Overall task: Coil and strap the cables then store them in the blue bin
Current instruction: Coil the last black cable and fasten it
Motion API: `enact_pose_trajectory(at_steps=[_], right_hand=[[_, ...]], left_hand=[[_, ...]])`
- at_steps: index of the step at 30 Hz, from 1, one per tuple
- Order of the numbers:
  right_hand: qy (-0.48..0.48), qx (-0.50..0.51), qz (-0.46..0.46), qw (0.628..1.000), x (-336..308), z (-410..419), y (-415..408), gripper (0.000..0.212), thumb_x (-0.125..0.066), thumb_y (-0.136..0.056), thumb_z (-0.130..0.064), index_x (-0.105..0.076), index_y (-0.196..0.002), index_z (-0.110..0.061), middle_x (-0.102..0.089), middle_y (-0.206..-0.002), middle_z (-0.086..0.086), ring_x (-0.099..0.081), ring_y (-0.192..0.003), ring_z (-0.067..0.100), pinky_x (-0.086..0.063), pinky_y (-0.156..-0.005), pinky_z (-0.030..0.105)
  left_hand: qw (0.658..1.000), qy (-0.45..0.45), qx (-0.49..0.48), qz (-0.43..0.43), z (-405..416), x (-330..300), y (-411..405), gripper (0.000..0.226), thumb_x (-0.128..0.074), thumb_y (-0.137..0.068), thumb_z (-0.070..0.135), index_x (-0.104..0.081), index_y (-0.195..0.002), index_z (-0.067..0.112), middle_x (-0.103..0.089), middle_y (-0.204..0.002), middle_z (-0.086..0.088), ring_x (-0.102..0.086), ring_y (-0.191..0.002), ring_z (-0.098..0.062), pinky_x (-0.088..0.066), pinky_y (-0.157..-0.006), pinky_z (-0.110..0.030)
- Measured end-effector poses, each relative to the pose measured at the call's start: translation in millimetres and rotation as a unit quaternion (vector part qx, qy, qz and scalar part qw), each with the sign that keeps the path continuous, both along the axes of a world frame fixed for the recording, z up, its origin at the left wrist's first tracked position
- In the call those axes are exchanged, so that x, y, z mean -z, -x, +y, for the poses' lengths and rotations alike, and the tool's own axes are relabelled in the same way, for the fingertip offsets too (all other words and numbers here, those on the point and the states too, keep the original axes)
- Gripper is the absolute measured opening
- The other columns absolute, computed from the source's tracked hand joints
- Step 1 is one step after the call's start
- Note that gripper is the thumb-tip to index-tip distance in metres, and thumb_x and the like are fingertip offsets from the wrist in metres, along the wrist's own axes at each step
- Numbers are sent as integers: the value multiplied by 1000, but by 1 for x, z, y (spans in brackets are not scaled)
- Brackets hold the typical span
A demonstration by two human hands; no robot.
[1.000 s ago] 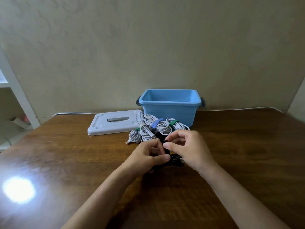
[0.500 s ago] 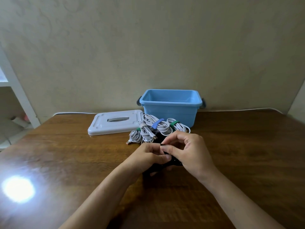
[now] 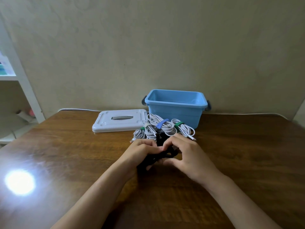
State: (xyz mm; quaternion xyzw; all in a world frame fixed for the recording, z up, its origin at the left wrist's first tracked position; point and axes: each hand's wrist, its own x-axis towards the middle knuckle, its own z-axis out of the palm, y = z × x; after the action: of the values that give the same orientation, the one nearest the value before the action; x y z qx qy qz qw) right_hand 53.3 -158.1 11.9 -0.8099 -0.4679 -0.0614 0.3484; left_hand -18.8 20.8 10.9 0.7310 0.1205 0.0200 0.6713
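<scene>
Black cable [image 3: 162, 154] at table [image 3: 66, 154] centre, 6 o'clock of blue bin [image 3: 175, 111]. L hand [image 3: 142, 152] and R hand [image 3: 188, 156] both pinch it. Prob. light, floppy; hold across coil's middle.

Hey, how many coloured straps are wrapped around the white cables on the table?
3 clearly coloured: a green strap at the left end of the pile, a blue strap in the middle, another green strap on the right. A pale one sits between; the hands may hide others.

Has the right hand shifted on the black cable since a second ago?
Yes. The right hand has slid slightly toward the person, away from the blue bin, gripping the black cable.
</scene>
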Motion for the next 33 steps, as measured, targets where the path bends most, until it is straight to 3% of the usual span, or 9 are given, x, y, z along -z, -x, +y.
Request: enact_pose_trajectory(at_steps=[4, 9, 14, 20, 22, 29, 33], right_hand=[[-28, 3, -28, 999, 7, 0, -3, 29, -88, -75, -33, -69, -96, -37, -66, -98, -22, -61, -98, -3, -46, -82, 10], [-73, 6, -43, 996, 9, 1, -3, 29, -89, -75, -32, -76, -101, -31, -72, -100, -18, -66, -95, -1, -53, -84, 19], [-68, 20, -37, 997, 12, 1, -4, 27, -87, -77, -33, -76, -102, -30, -72, -99, -17, -66, -94, -1, -55, -83, 20], [-80, 29, 6, 996, 14, 4, -3, 24, -88, -76, -33, -76, -97, -32, -73, -95, -16, -67, -91, -1, -53, -79, 14], [-88, 35, 26, 995, 11, 4, -3, 23, -89, -76, -31, -76, -95, -33, -73, -94, -17, -67, -90, -3, -52, -78, 12], [-60, 42, 101, 992, 7, 0, -4, 23, -89, -74, -36, -71, -89, -40, -71, -86, -22, -65, -87, -9, -48, -72, 7], [-57, 38, 127, 989, 6, 0, -6, 21, -87, -77, -36, -70, -90, -36, -72, -89, -18, -66, -89, -6, -50, -72, 10]], left_hand=[[1000, -15, -7, -10, -1, 3, 0, 29, -67, -95, 17, -62, -66, 12, -66, -65, -15, -49, -56, -27, -35, -40, -25], [997, -60, -24, -37, -6, 0, 1, 25, -61, -99, 18, -59, -78, 5, -65, -61, -12, -46, -42, -20, -35, -40, -24], [988, -133, -36, -66, -10, -1, 2, 25, -64, -98, 20, -69, -83, 1, -62, -53, -2, -56, -44, -13, -41, -45, -17], [974, -189, -68, -107, -5, 0, 0, 14, -73, -90, 21, -78, -81, 12, -72, -70, -6, -64, -59, -9, -50, -55, -19], [973, -183, -66, -123, -5, 1, 0, 13, -73, -90, 20, -78, -81, 12, -73, -69, -7, -66, -59, -12, -51, -56, -20], [925, -340, -55, -159, -4, 5, -3, 28, -73, -90, 27, -69, -64, 37, -67, -59, 9, -57, -53, -2, -41, -53, -18], [902, -391, -44, -178, -5, 4, -2, 26, -74, -90, 30, -67, -68, 44, -66, -61, 15, -60, -59, -5, -43, -54, -19]])
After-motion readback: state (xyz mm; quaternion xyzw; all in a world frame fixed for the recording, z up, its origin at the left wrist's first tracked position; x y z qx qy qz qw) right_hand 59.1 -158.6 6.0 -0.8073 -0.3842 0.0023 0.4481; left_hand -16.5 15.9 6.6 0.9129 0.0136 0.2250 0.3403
